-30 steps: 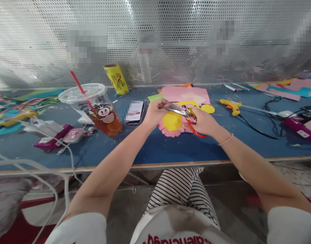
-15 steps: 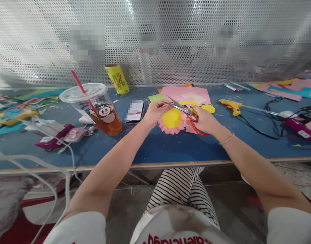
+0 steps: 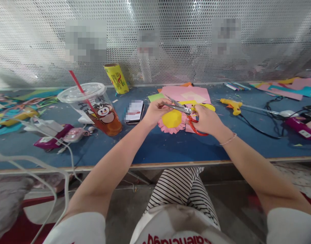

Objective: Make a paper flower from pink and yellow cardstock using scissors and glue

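Observation:
My right hand (image 3: 207,119) grips red-handled scissors (image 3: 186,113), their metal blades pointing left over a paper flower (image 3: 172,120) with a yellow centre and a fringed pink rim. My left hand (image 3: 154,111) pinches the flower's upper left edge, just beside the blade tips. The blades look slightly apart at the paper's edge. The flower is held just above the blue table (image 3: 160,145), in front of a stack of pink and yellow paper sheets (image 3: 188,94).
A plastic cup of tea with a red straw (image 3: 96,109) stands to the left, a phone (image 3: 134,111) beside it. A yellow tube (image 3: 116,78) leans at the mesh wall. A yellow glue gun (image 3: 231,105) and cables lie right. Paper scraps and chargers crowd the left side.
The scissors' blades opened from nearly shut and shifted slightly up and right along the flower's rim. My left hand turned the flower a little.

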`<state>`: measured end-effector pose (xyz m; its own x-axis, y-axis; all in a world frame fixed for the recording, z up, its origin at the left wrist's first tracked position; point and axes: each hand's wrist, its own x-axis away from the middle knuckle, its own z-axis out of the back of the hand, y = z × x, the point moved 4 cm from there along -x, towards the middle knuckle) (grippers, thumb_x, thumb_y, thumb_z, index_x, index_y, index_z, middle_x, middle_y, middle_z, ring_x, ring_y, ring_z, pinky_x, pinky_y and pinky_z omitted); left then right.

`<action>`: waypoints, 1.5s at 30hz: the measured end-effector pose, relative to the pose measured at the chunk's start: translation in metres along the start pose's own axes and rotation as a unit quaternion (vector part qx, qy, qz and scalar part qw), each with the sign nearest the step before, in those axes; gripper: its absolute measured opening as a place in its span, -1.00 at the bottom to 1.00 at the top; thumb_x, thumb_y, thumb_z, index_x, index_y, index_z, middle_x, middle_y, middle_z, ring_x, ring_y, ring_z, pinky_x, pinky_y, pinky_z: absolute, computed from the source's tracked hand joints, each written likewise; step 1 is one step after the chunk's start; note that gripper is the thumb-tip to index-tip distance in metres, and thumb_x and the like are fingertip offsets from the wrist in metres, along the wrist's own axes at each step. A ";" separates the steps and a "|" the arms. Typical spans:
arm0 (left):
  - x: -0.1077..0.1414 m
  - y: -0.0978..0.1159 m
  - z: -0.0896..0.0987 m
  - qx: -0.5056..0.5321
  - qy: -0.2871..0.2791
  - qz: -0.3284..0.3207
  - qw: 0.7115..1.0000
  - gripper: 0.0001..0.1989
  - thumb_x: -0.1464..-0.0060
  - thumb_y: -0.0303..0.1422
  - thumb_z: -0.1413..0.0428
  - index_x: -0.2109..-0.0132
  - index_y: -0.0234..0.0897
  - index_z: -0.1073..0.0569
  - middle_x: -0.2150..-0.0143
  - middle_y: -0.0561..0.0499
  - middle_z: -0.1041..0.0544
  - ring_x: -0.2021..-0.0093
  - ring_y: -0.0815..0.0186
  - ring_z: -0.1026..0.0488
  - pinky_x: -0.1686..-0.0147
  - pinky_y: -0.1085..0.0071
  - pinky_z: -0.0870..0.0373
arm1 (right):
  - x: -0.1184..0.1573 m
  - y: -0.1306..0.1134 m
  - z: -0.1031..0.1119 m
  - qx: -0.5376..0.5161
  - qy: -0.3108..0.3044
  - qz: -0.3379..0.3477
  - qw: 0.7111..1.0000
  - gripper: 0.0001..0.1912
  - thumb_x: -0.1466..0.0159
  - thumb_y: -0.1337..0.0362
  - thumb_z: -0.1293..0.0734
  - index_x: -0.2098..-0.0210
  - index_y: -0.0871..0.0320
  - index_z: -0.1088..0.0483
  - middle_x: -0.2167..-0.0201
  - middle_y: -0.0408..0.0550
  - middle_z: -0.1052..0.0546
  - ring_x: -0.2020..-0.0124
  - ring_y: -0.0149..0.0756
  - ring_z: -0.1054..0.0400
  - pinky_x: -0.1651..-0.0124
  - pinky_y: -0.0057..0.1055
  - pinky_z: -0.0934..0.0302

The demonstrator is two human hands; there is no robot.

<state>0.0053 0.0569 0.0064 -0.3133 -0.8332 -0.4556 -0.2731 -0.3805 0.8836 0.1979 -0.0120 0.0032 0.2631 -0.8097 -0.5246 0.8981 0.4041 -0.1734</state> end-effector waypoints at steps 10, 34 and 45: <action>0.002 0.006 -0.001 -0.046 -0.001 -0.023 0.999 -0.73 0.27 -0.31 -0.36 0.42 -0.30 -0.45 0.37 0.04 -0.52 0.31 0.39 -0.46 0.19 0.39 -0.38 | 0.001 -0.001 -0.002 0.016 -0.013 0.014 1.000 -0.67 -0.16 0.11 -0.29 0.18 0.18 -0.24 0.22 0.14 -0.51 0.22 -0.05 -0.39 0.28 -0.27 -0.16; 0.001 -0.002 0.003 -0.022 0.039 0.008 0.999 -0.78 0.30 -0.38 -0.32 0.44 -0.29 -0.47 0.39 0.07 -0.53 0.33 0.40 -0.47 0.19 0.39 -0.40 | -0.002 0.000 0.003 -0.006 -0.037 0.006 0.999 -0.79 -0.13 0.13 -0.28 0.42 0.11 -0.20 0.44 -0.03 -0.42 0.46 -0.27 -0.25 0.40 -0.38 -0.01; 0.001 -0.004 0.003 -0.028 0.045 0.025 0.998 -0.78 0.28 -0.38 -0.32 0.41 -0.30 -0.48 0.38 0.06 -0.54 0.32 0.38 -0.48 0.20 0.38 -0.41 | -0.003 0.003 0.003 -0.002 -0.023 -0.018 1.000 -0.71 -0.08 0.07 -0.32 0.54 0.09 -0.16 0.57 -0.11 -0.33 0.53 -0.33 -0.16 0.45 -0.39 0.05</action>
<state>0.0030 0.0590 0.0022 -0.2420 -0.8830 -0.4021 -0.2080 -0.3575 0.9104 0.2010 -0.0103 0.0068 0.2468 -0.8421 -0.4795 0.9060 0.3761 -0.1943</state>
